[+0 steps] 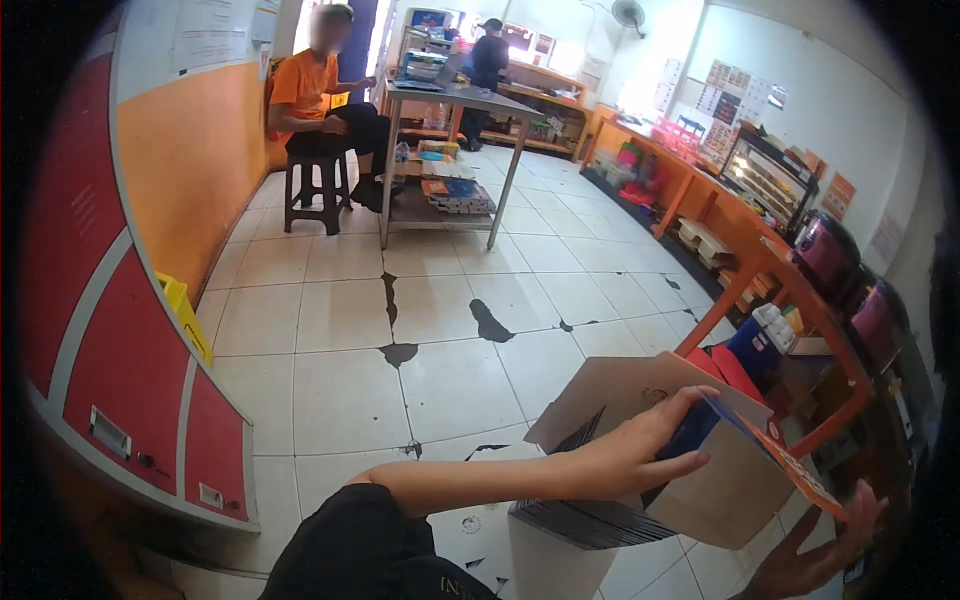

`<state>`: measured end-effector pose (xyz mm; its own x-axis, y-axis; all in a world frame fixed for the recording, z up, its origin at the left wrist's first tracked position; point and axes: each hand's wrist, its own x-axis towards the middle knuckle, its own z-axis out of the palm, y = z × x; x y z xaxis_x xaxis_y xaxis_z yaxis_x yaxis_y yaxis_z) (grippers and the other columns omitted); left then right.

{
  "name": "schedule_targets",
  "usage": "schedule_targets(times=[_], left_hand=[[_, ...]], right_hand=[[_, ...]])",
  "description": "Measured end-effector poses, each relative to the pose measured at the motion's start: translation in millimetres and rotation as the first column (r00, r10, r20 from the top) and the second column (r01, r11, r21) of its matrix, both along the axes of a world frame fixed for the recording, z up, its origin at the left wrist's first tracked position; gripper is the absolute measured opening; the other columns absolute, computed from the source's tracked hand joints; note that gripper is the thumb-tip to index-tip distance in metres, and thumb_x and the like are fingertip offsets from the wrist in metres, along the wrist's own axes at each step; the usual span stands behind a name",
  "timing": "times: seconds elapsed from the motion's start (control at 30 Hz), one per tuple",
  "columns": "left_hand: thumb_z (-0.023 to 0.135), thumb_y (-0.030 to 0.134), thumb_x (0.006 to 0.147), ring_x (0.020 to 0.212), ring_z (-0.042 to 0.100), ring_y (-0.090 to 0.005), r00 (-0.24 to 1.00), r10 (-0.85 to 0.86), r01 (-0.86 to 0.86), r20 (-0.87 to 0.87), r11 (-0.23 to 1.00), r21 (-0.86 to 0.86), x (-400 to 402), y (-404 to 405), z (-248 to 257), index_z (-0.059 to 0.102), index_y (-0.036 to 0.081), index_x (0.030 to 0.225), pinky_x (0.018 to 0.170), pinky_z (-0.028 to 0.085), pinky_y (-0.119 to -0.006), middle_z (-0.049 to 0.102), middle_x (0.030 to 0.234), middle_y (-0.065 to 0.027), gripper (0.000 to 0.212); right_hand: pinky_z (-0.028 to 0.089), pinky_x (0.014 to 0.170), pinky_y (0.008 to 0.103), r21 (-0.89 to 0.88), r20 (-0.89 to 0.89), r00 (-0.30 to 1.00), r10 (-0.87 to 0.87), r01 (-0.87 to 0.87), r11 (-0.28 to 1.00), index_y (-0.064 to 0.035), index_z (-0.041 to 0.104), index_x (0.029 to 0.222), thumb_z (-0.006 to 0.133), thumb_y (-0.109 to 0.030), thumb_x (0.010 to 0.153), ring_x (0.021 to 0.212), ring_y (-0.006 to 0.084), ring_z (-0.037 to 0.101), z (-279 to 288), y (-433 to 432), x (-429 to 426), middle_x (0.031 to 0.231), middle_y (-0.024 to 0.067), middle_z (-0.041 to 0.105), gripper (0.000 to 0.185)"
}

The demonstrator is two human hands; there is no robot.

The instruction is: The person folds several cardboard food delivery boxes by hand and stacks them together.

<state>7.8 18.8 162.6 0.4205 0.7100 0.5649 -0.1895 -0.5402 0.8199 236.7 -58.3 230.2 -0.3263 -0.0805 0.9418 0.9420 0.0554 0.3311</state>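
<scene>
A carton blank (724, 480), plain brown cardboard inside with blue and orange printing outside, is tilted up in front of me. My left hand (660, 442) reaches across from the left, its fingers and thumb around the blue printed panel. At the lower right, my right hand (817, 551) has the end of the orange panel between its thumb and fingers. Below the blank is a stack of flat cardboard blanks (592, 521), its many layered edges showing dark. White cardboard (472, 529) with a small printed mark lies beside the stack, partly behind my sleeve.
Red lockers (120, 375) stand at left, near a yellow plastic item (184, 315). A steel table (465, 97) holds flat boxes (457, 195) on its shelf. One person (315, 97) sits on a stool; another (489, 60) stands behind. An orange counter (675, 169) runs along the right.
</scene>
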Motion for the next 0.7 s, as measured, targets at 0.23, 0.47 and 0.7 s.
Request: schedule_targets(times=[0.23, 0.47, 0.7], left_hand=[[0.053, 0.036, 0.092, 0.116, 0.048, -0.0297, 0.98, 0.066, -0.064, 0.186, 0.998, -0.018, -12.3, 1.5, -1.7, 0.02, 0.007, 0.133, 0.091, 0.043, -0.038, 0.046, 0.122, -0.0245, 0.06], [0.05, 0.04, 0.093, 0.117, 0.047, -0.0259, 0.992, -0.076, 0.107, 0.1, 0.93, -0.352, -22.6, -2.5, -1.9, 0.022, 0.008, 0.122, 0.09, 0.044, -0.038, 0.038, 0.134, -0.0202, 0.051], [0.045, 0.05, 0.091, 0.106, 0.053, -0.039, 0.887, 0.192, -0.246, -0.42, 0.966, -0.078, -40.8, -18.7, 16.0, 0.032, 0.001, 0.129, 0.09, 0.044, -0.04, 0.043, 0.124, -0.0266, 0.063]], right_hand=[[0.037, 0.099, 0.0393, -0.102, -0.429, 0.87, 0.242, -0.313, 0.944, 0.0015, 0.042, 0.129, 0.054, -0.037, 0.089, 0.119, 0.0308, 0.044, -26.9, -0.9, 27.1, 0.128, 0.0193, 0.046, 0.057], [0.035, 0.1, 0.0448, -0.355, -0.876, 0.447, 0.182, -0.852, 0.384, 0.0018, 0.038, 0.134, 0.048, -0.035, 0.094, 0.121, 0.0355, 0.043, -56.3, 4.7, 17.5, 0.135, 0.0225, 0.042, 0.056], [0.043, 0.093, 0.033, -0.439, -0.851, 0.501, 0.157, -0.843, 0.312, -0.0031, 0.039, 0.135, 0.051, -0.02, 0.092, 0.11, 0.0207, 0.052, -72.8, 49.9, 53.8, 0.123, 0.0096, 0.052, 0.048]])
